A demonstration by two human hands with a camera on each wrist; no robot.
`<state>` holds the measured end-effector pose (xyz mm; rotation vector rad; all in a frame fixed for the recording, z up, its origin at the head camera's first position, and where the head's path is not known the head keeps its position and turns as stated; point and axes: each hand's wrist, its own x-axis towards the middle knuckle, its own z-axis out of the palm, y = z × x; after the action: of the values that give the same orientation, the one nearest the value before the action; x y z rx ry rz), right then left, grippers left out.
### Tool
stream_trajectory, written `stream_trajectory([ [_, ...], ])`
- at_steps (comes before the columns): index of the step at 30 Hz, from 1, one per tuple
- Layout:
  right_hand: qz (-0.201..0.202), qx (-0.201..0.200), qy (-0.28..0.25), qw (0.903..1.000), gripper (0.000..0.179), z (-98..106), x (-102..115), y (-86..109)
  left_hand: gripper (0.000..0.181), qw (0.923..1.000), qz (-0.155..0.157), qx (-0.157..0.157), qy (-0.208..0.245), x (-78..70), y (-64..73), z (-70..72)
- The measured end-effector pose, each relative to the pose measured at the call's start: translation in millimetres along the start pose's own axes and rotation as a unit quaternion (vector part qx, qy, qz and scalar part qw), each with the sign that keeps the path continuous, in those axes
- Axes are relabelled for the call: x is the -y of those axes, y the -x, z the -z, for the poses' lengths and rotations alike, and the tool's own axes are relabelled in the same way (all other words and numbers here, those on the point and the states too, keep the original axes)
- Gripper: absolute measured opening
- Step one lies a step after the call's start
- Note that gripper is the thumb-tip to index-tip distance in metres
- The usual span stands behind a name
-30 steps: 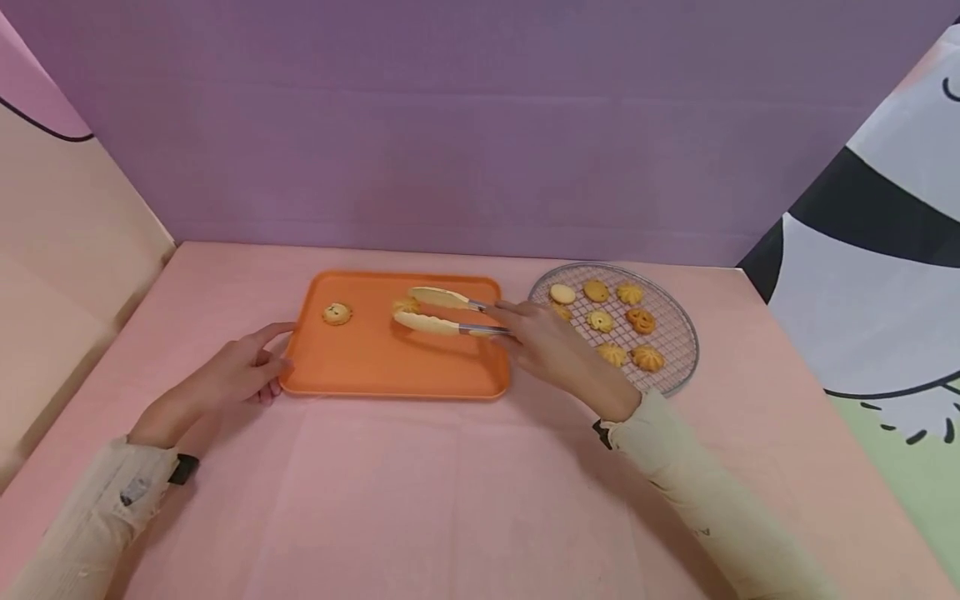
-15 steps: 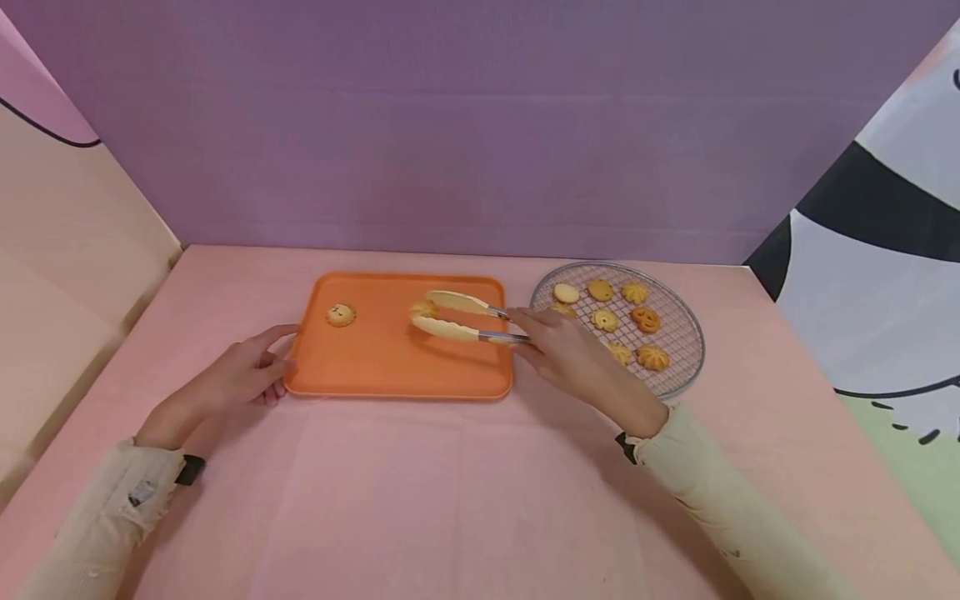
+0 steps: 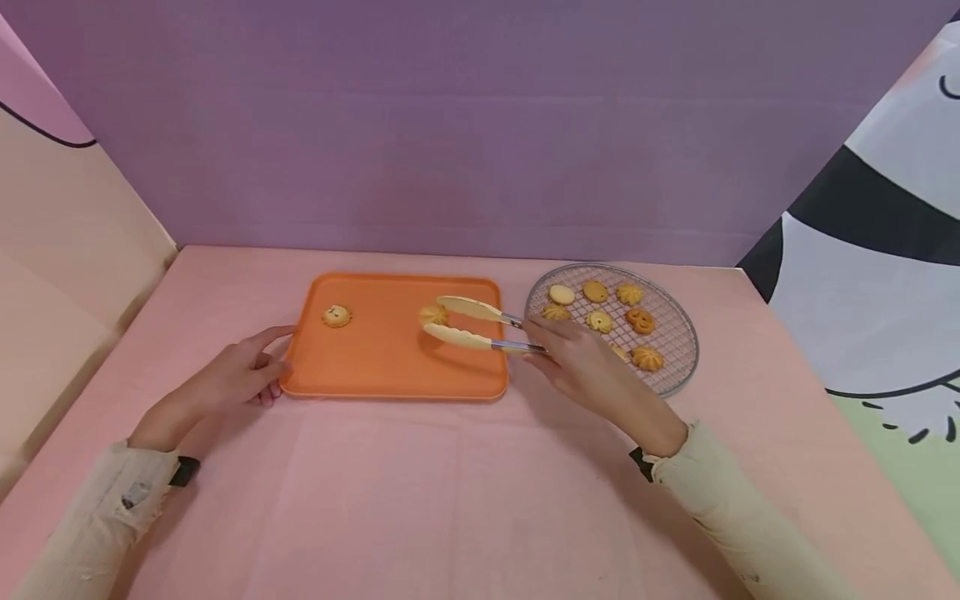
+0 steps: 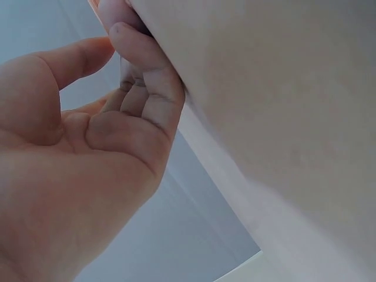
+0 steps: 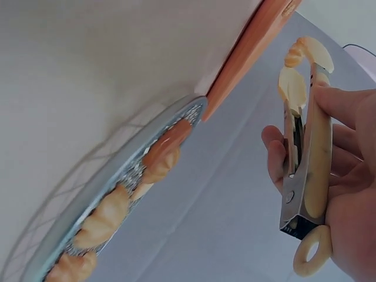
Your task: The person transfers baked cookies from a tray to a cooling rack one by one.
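Note:
My right hand (image 3: 588, 362) grips a pair of metal tongs (image 3: 513, 346) with cream scalloped tips, seen end-on in the right wrist view. A ridged, star-shaped cookie (image 3: 432, 315) sits at the tips, over the right half of an orange tray (image 3: 360, 367). The upper tip partly covers this cookie. A round cookie with a small face (image 3: 337, 315) lies on the tray's left side. At the tray's left rim, my left hand (image 3: 232, 373) holds the edge with thumb and index finger, its other fingers curled below. The tray barely shows in the left wrist view.
A round wire rack (image 3: 678, 375) stands right of the tray, bearing several cookies, including a pretzel-shaped cookie (image 3: 641, 321) and a plain pale cookie (image 3: 562, 294). My right hand partly covers its front left. Behind rises a purple backdrop (image 3: 480, 167).
My right hand has drawn the tongs to the right, and the star-shaped cookie has shifted right with the tips. My left hand stays at the tray's rim.

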<state>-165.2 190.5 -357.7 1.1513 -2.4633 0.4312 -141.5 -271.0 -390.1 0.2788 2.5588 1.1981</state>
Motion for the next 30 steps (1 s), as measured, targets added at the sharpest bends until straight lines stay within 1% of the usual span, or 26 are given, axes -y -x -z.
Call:
stream_trajectory([
  [7,-0.003,-0.025,0.016,0.9995,0.041,7,0,17.6,0.062,1.0,0.004,-0.001,0.002,-0.7,2.0,0.1],
  [13,-0.003,-0.051,0.018,0.9985,0.044,13,-4,33.6,0.062,1.0,0.0,-0.003,0.001,-3.1,1.3,-0.3],
  [17,-0.004,-0.052,0.014,0.9985,0.046,17,-6,39.7,0.062,1.0,-0.002,-0.005,-0.001,-2.9,1.8,0.3],
  [21,-0.016,-0.033,0.012,0.9993,0.044,18,-6,41.7,0.061,1.0,-0.005,-0.007,-0.001,-1.4,2.1,0.7],
  [27,-0.039,0.042,0.021,0.9981,0.044,18,-2,43.6,0.061,1.0,-0.007,-0.005,-0.001,-0.6,1.0,-1.1],
  [30,-0.038,0.058,0.023,0.9973,0.044,18,-1,45.5,0.061,1.0,-0.006,-0.003,-0.003,-0.8,0.4,-1.0],
])
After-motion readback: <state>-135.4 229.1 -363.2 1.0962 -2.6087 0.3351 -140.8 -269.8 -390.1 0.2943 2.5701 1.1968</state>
